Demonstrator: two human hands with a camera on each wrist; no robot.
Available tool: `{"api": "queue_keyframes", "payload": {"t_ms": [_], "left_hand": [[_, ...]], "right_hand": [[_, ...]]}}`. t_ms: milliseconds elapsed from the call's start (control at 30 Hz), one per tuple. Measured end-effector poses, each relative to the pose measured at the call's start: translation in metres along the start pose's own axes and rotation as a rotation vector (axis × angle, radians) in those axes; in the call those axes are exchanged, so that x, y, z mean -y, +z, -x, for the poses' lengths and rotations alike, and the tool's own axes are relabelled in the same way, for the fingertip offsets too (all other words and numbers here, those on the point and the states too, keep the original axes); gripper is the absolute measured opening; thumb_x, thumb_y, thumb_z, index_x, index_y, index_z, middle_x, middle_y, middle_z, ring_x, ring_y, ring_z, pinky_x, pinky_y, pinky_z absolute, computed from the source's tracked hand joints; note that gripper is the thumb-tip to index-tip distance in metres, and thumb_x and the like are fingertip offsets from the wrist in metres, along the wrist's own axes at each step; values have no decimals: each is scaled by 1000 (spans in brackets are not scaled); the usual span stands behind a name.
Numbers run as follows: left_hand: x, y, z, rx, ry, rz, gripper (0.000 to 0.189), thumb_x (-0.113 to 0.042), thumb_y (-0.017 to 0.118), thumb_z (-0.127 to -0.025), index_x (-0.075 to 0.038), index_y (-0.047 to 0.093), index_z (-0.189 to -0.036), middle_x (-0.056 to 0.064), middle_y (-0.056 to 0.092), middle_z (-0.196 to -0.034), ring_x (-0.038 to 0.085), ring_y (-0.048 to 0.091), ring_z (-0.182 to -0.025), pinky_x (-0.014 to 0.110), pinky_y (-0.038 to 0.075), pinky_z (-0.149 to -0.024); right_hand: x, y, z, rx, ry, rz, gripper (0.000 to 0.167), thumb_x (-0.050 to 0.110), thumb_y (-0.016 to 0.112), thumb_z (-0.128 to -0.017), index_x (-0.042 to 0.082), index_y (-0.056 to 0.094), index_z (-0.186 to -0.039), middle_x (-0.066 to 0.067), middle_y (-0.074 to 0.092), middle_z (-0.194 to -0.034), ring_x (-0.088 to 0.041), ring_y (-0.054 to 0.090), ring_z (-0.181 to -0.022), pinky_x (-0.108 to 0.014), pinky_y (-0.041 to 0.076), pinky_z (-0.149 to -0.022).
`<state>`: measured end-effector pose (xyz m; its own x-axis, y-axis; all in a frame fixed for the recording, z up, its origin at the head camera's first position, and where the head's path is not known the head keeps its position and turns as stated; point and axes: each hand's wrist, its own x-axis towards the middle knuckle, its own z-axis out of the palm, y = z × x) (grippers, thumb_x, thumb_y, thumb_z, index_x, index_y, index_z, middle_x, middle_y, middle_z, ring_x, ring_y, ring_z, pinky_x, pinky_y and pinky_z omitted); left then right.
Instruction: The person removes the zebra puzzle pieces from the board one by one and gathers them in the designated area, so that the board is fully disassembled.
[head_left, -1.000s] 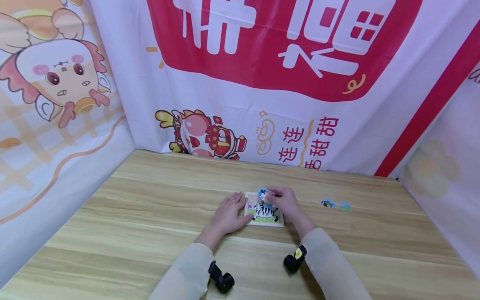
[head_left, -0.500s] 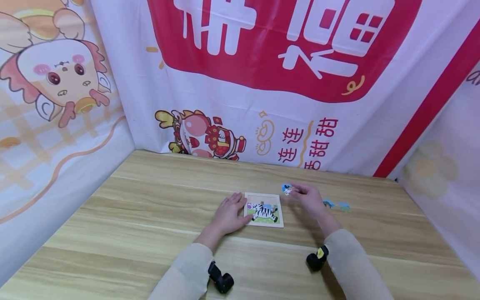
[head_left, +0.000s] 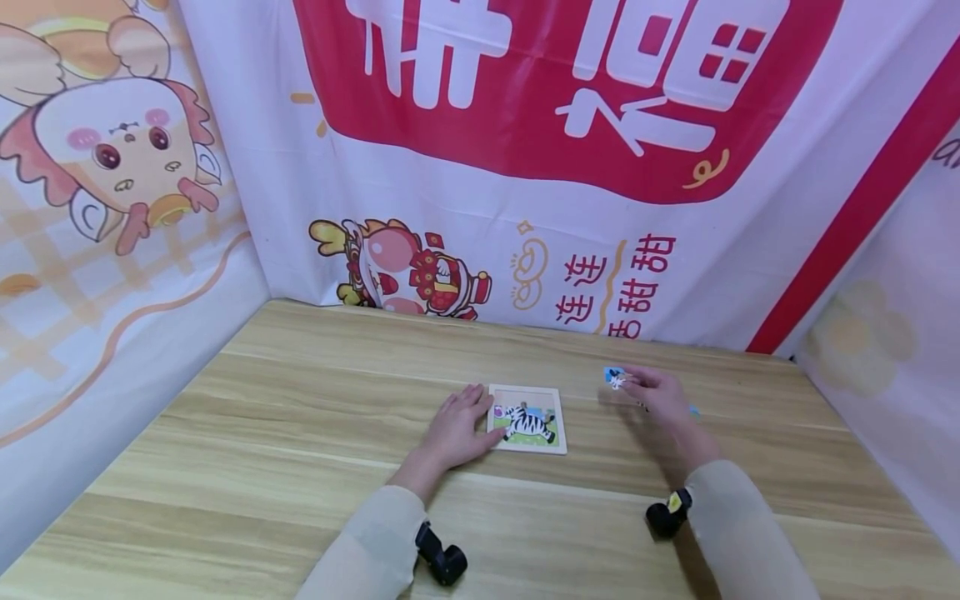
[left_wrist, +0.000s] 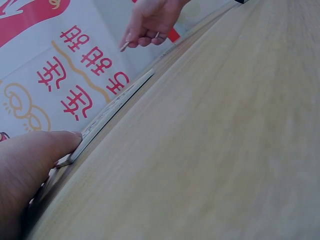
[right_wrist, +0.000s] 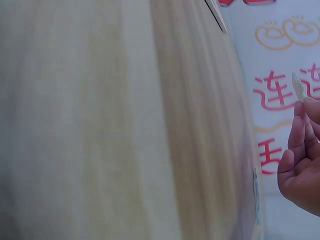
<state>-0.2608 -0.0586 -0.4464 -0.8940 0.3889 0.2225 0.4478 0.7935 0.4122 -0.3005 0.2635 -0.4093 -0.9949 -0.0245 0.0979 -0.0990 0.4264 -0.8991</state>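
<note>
My left hand rests at the left edge of a small wooden puzzle tray, its fingers stretched along the side and the thumb over the lower left corner. In the left wrist view the straight thumb touches the tray's edge. Zebra picture pieces fill the tray's lower part; bare wood shows across its top. To the right of the tray, my right hand pinches a blue puzzle piece with black and white markings. The right wrist view shows this piece edge-on, raised off the table between thumb and fingers.
Loose puzzle pieces lie on the wooden table beneath and beyond the right hand; a blue piece is mostly hidden by it. Printed cloth hangs behind the table and along both sides.
The right hand has carried the puzzle piece from over the tray out to the right, towards the loose pieces, and now covers much of them. The left hand and tray have stayed put.
</note>
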Motion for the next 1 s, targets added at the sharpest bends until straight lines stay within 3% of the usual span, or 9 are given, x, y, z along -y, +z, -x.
{"api": "queue_keyframes", "payload": {"t_ms": [100, 267, 400, 867, 1000], "left_hand": [[0, 0, 0, 7, -2, 5, 64, -49, 50, -80, -6, 44, -126, 14, 30, -135, 26, 21, -125, 40, 13, -101], [-1, -1, 0, 10, -3, 10, 64, -49, 50, -80, -6, 43, -126, 14, 29, -135, 25, 20, -125, 40, 13, -101], [-1, -1, 0, 3, -2, 15, 64, -49, 50, -80, -5, 43, -126, 14, 29, -135, 25, 20, -125, 40, 12, -101], [-1, -2, 0, 25, -9, 23, 64, -49, 50, -80, -6, 43, -127, 14, 28, -136, 26, 19, -126, 40, 12, -101], [-1, -2, 0, 20, -10, 12, 64, -49, 50, -80, -6, 42, -127, 14, 28, -136, 25, 20, -126, 40, 12, -101]], "right_hand": [[-7, -10, 1, -4, 54, 0, 41, 12, 56, -84, -3, 46, -121, -7, 56, -98, -7, 50, -84, -25, 43, -76], [-15, -19, 1, -2, 193, -32, 46, 17, 57, -84, 1, 43, -125, -18, 48, -117, -23, 45, -101, -38, 35, -88], [-19, -21, -1, 16, 234, 1, 48, 23, 58, -83, 2, 44, -124, -20, 41, -126, -31, 37, -113, -44, 27, -95], [-27, -15, 3, 33, 114, 77, 40, 11, 59, -81, -5, 49, -116, -23, 52, -111, -32, 43, -103, -40, 33, -88], [-31, -11, 2, 37, 43, 135, 35, 9, 59, -81, -6, 53, -112, -22, 54, -108, -30, 46, -101, -38, 34, -86]]}}
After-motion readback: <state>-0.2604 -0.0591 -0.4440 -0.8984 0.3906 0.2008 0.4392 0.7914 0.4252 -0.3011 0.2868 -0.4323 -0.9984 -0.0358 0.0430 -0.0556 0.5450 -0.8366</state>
